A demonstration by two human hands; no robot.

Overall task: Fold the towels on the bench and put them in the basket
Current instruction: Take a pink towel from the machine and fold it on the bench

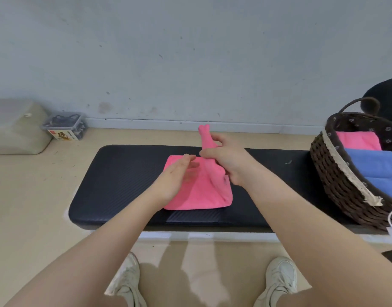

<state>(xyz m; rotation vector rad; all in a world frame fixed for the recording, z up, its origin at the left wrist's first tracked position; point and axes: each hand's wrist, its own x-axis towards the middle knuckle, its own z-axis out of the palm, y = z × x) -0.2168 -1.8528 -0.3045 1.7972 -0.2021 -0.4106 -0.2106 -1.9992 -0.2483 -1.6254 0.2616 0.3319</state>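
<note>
so: one pink towel (197, 191) under two hands (226, 160), three towels (376, 167) basketed.

The place looked like a plain home or utility room. A scuffed pale wall (190, 52) rose behind a black padded desk (128, 173) standing on a beige floor (24, 196). Left of the desk sat a clear storage box (65, 126); a wicker basket (336, 180) rested on its right end.
</note>
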